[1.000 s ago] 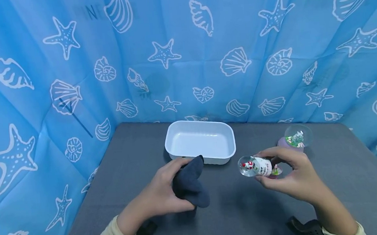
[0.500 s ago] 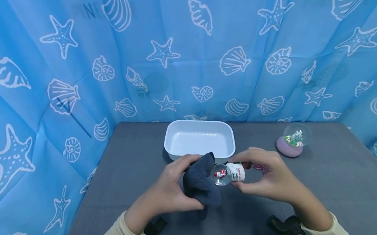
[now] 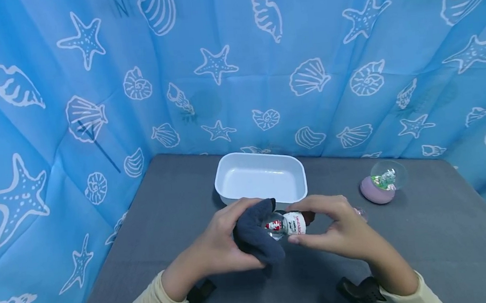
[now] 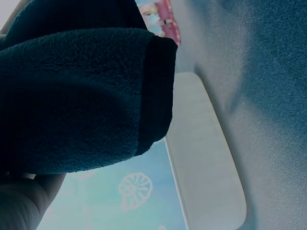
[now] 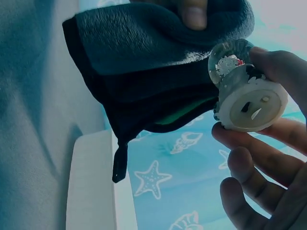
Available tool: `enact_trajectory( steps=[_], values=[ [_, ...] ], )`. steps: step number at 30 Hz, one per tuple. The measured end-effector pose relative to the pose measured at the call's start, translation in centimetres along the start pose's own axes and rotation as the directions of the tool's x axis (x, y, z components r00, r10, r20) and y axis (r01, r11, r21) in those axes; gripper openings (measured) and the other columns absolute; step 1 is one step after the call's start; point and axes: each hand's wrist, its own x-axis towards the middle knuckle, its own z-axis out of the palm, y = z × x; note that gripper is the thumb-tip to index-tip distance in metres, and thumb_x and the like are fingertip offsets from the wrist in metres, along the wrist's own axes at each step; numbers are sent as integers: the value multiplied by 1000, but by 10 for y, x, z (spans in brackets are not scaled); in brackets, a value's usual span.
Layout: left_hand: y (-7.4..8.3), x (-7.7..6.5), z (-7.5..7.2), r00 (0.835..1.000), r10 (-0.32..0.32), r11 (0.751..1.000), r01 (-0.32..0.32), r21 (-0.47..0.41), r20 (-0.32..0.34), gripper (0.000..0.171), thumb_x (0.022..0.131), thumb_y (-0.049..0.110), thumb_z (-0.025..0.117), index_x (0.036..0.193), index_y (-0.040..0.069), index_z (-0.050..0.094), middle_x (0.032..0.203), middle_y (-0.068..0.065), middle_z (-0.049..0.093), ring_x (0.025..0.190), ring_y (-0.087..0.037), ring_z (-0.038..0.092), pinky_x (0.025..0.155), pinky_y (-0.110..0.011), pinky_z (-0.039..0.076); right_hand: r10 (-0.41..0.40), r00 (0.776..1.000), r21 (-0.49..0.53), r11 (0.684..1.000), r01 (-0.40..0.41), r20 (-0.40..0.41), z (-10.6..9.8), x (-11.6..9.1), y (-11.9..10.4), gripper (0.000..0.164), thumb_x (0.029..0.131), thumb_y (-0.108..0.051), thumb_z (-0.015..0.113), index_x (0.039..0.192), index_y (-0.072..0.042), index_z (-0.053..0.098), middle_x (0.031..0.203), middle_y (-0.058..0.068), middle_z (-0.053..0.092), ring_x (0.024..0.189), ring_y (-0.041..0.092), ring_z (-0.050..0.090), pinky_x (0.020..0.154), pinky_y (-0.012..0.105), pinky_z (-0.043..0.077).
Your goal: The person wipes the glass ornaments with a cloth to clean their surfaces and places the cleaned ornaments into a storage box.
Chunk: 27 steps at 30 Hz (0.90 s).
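A dark blue-grey cloth (image 3: 254,234) with a black hem is gripped in the left hand (image 3: 220,243), its fingers and thumb curled round the bunched fabric. My right hand (image 3: 339,225) pinches a small snow globe (image 3: 296,223) by its white base, which carries red and dark lettering. The globe lies on its side, its clear dome with a red-and-white figure tucked into the fold of the cloth. In the right wrist view the underside of the base (image 5: 256,109) faces the camera, and the cloth (image 5: 144,57) hangs open beside the dome, showing a hanging loop and some green inside.
Behind the hands stands a white rectangular tub (image 3: 262,181) on the grey table (image 3: 177,190). A larger snow globe with a purple base (image 3: 376,191) sits at the right. Beyond the right hand a small pink item (image 3: 361,213) is mostly hidden. A blue shell-print curtain (image 3: 238,94) surrounds the table.
The right hand has brought the small snow globe leftward to the cloth, and its dome has gone into the fold. My left hand has shifted slightly right with the cloth.
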Motion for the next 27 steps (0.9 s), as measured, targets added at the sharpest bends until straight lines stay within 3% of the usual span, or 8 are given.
enact_trajectory(
  steps=[7,14,21,24,27],
  values=[
    [0,0,1,1000,-9,1000,9,8,-24,90,73,15,97,150,15,50,133,-3,64,116,-16,66,101,-36,58,137,988,68,987,-142,73,4,2,-1,45,84,-6,88,126,-14,77,93,-10,74,74,7,61,66,25,55],
    [-4,-1,2,998,17,999,-14,39,-67,87,70,17,99,145,13,55,130,-3,68,115,-16,67,101,-36,58,226,972,142,962,-233,62,10,2,-6,48,86,-4,86,129,-14,67,92,-4,73,74,10,67,64,28,58],
    [-6,-2,-2,985,83,995,-73,68,-153,84,66,17,100,139,8,59,124,-7,72,111,-18,69,100,-36,58,209,974,195,955,-224,92,8,-1,-7,61,78,0,92,130,-11,64,111,0,72,91,15,73,79,32,63],
    [-5,-2,-3,984,83,995,-73,70,-158,83,66,16,100,139,7,59,124,-8,72,111,-19,70,100,-37,59,162,984,212,962,-174,76,7,-2,-6,64,74,1,95,129,-7,65,115,2,71,95,15,73,81,32,64],
    [-4,-3,-2,986,73,996,-63,70,-152,83,67,14,99,139,8,59,125,-9,72,111,-20,70,101,-37,58,71,997,206,976,-74,24,9,-3,-4,61,73,5,94,127,-4,67,116,4,71,95,14,71,81,29,63]
  ],
)
